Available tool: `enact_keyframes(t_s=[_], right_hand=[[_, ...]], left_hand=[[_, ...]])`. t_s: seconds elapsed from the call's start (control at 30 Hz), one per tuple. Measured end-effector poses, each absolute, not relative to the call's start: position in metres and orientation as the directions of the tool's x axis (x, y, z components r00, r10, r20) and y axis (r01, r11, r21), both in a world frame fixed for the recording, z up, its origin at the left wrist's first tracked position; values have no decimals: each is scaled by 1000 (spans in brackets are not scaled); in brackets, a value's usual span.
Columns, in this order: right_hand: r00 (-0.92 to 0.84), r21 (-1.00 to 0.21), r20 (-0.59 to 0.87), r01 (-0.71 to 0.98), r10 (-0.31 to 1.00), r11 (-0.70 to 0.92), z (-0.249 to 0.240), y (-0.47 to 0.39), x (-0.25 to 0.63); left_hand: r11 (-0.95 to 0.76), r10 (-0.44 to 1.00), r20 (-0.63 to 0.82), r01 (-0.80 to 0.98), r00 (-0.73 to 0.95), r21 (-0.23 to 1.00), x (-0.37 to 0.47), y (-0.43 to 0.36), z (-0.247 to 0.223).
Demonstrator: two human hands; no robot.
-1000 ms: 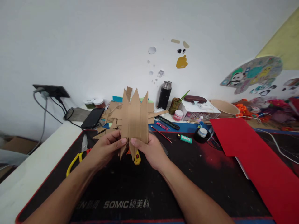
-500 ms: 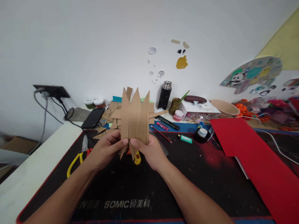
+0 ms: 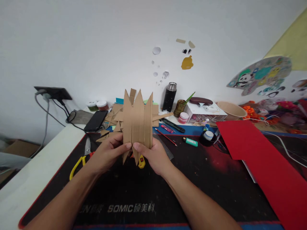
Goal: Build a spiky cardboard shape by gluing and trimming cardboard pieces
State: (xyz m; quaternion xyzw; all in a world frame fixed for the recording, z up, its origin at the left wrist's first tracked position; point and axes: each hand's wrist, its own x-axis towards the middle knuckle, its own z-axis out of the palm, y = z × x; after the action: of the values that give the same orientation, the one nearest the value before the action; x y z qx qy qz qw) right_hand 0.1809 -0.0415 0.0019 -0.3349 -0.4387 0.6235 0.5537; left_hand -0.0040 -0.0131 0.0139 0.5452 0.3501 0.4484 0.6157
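A brown cardboard piece (image 3: 137, 123) with three pointed spikes along its top and pointed ends below is held upright above the mat. My left hand (image 3: 111, 151) pinches its lower left part, thumb on the near face and fingers behind. On the lower right side, my right hand (image 3: 157, 156) grips it the same way, the two thumb tips almost meeting. Partly hidden under the cardboard lies a yellow cutter (image 3: 141, 162). Scissors with yellow handles (image 3: 78, 166) rest on the mat left of my left forearm.
On the black mat (image 3: 120, 191) lie a red pencil (image 3: 165, 136), a teal-green stick-like item (image 3: 191, 142) and a red sheet (image 3: 259, 159). Behind stand a black thermos (image 3: 169, 97) and cardboard scraps (image 3: 115, 116). A phone (image 3: 96, 121) lies at the left.
The tops of the cardboard spikes have shifted very slightly left. Both hands keep the same grip, and the view has moved a little.
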Motion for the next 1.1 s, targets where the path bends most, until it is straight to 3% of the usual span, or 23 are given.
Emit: enact_keyframes(t_s=[0.67,1.1], right_hand=[[-178,-928,94,-373,980,21,4,-41,181],[-236,-934,38,-354,971,-50,2,-37,185]], left_hand=[[23,916,56,-189,398,982,-6,-11,13],[38,882,47,-171,469,985,-10,-11,16]])
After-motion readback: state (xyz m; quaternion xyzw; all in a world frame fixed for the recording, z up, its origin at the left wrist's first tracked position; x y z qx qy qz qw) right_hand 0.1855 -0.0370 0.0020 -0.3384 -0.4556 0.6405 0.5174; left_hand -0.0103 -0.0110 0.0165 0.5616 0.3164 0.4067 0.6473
